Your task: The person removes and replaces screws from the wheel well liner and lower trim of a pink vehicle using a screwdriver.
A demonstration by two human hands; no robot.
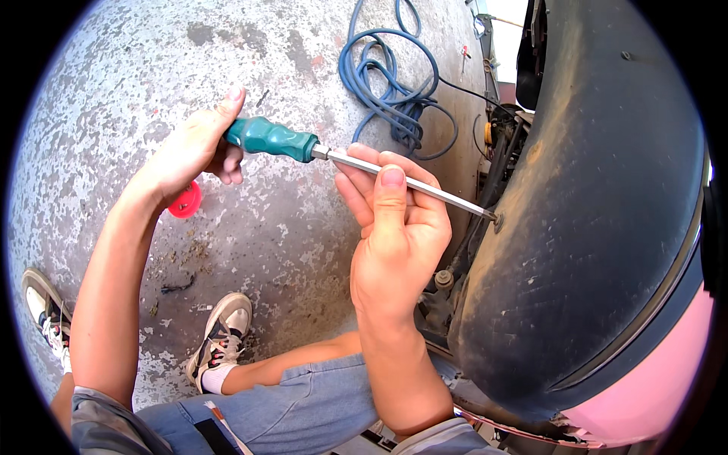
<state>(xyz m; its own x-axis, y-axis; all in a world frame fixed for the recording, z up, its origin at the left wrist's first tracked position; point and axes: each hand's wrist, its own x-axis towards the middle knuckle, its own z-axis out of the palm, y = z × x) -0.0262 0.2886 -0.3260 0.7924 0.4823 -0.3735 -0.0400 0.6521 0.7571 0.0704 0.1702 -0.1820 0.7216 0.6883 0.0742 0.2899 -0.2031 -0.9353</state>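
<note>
A screwdriver [273, 142] with a teal handle and a long silver shaft points to the right. My left hand [199, 144] is closed round the back end of its handle, thumb along the top. My right hand [394, 243] pinches the shaft between thumb and fingers, around its middle. The tip meets a small round fastener [498, 221] near the edge of a large curved black panel [584, 220], which looks like a car's wheel arch liner. Whether the tip sits in the fastener's slot is too small to tell.
Coiled blue hose [390, 87] lies on the worn concrete floor [280, 227] at the far side. A small red dish [186, 200] with tiny parts sits below my left wrist. Pink bodywork [644, 379] borders the panel at lower right. Pipes and mechanical parts fill the gap beside it.
</note>
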